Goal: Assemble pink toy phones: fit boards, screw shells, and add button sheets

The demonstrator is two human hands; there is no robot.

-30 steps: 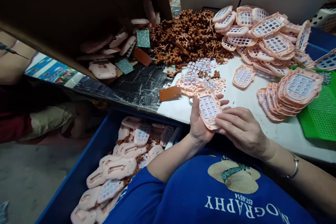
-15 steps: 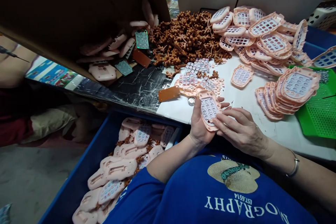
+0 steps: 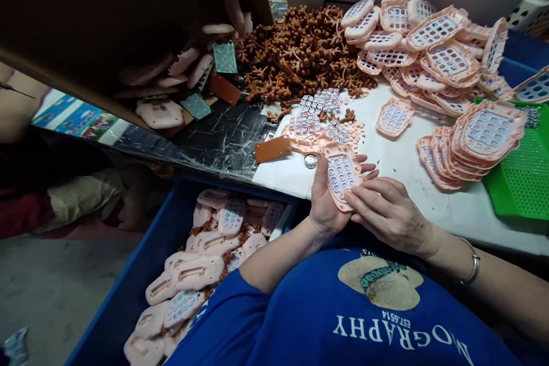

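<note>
Pale pink plastic shell (image 3: 343, 174) in the left hand (image 3: 328, 203), right hand (image 3: 392, 217) at its lower end, seen from the head camera.
The left fingers lie beneath the shell, slightly parted, their tips showing past its far edge, the thumb along the opposite side. The right thumb and forefinger are drawn nearly together, touching the shell's lower rim beside the white keypad — whether something small sits between their tips, I cannot tell. With the brown heap (image 3: 300, 57) as landmark, the shell is on its near side; the brown board (image 3: 272, 149) and silver disc (image 3: 310, 160) also lie nearer than the heap. Right of the heap are a pile of shells (image 3: 441, 57) and, nearer, a neat stack (image 3: 489, 131) — just beside the green tray (image 3: 523, 183).
</note>
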